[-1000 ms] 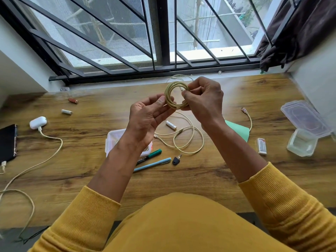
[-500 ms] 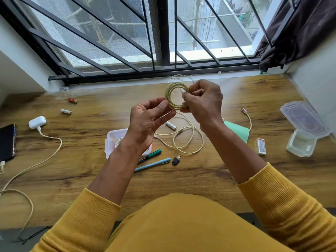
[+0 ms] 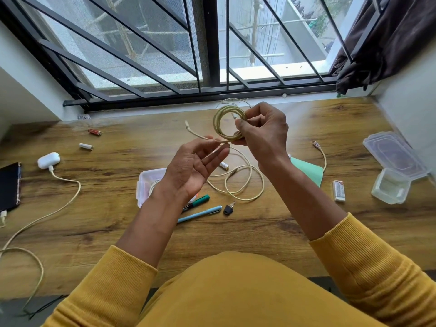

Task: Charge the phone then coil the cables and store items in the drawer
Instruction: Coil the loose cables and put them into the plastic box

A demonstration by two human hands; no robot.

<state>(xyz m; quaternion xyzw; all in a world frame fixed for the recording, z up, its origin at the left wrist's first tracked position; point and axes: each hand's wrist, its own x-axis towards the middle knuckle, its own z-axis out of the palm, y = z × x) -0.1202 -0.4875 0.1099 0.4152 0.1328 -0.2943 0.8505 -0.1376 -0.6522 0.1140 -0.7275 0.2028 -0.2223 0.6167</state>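
Observation:
My right hand (image 3: pixel 264 135) pinches a small coil of yellowish cable (image 3: pixel 223 119) held above the wooden desk (image 3: pixel 283 227). A free end of that cable with a plug (image 3: pixel 187 125) sticks out to the left. My left hand (image 3: pixel 193 166) sits just below the coil, palm up and fingers relaxed, its fingertips touching the loose strand. A second cream cable (image 3: pixel 245 182) lies looped on the desk under my hands. At the far left a black phone (image 3: pixel 9 185) lies plugged into a cable (image 3: pixel 52 208) from a white charger (image 3: pixel 48 160).
A clear box (image 3: pixel 147 182) sits behind my left wrist. Near it lie a green marker (image 3: pixel 199 200), a blue pen (image 3: pixel 200 213) and a small key (image 3: pixel 228 208). Batteries (image 3: pixel 86 146), a green paper (image 3: pixel 309 171), a lighter (image 3: pixel 339 190) and clear containers (image 3: pixel 391 185) are scattered about.
My left hand has let go of the coil and dropped lower, palm opening. The cable's free end now sticks out to the left. My right hand still holds the coil.

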